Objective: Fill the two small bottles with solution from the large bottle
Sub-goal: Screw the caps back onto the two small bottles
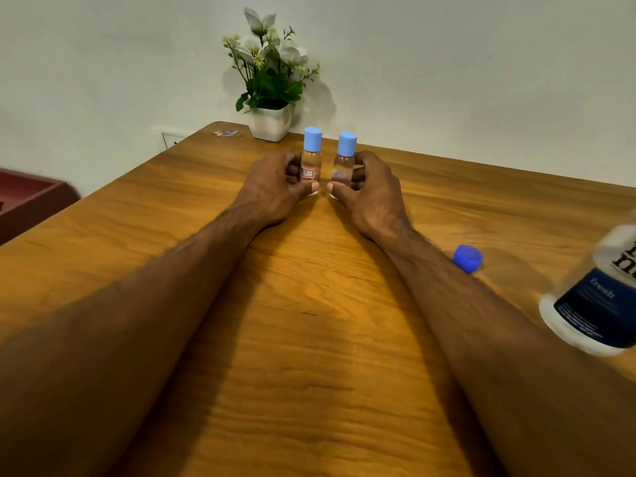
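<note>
Two small clear bottles with light blue caps stand side by side on the wooden table (309,321), toward its far side. My left hand (275,187) is wrapped around the left small bottle (312,156). My right hand (370,191) grips the right small bottle (345,156). Both bottles are upright with caps on. The large bottle (595,297), with a dark blue and white label, stands at the right edge of the view, partly cut off. A darker blue cap (467,258) lies loose on the table next to my right forearm.
A white pot of artificial flowers (270,123) stands at the far table edge against the wall. A sticker (225,133) lies near the far left corner. A dark red tray or box (31,201) sits beyond the table's left side. A wall socket (172,139) is behind.
</note>
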